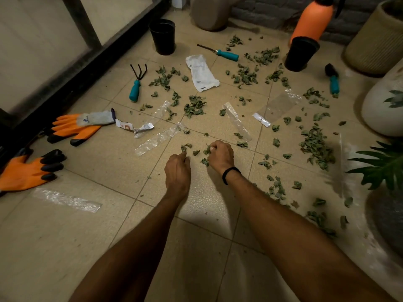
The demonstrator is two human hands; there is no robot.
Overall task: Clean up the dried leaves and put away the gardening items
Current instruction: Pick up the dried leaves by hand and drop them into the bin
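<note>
Dry, curly green leaves [194,107] lie all over the bumpy tan tile floor [98,236]. The left hand [177,171] and right hand [221,156] each have a grip pinching small crinkly leaves low on the floor. Around them lie shiny clear wrappers [159,139], rubbery orange gloves [74,127], teal-handled tools [136,88] and round black pots [163,37].

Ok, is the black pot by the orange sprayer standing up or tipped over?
Upright: the black pot stands on its base, open rim up, in front of the orange sprayer.
</note>
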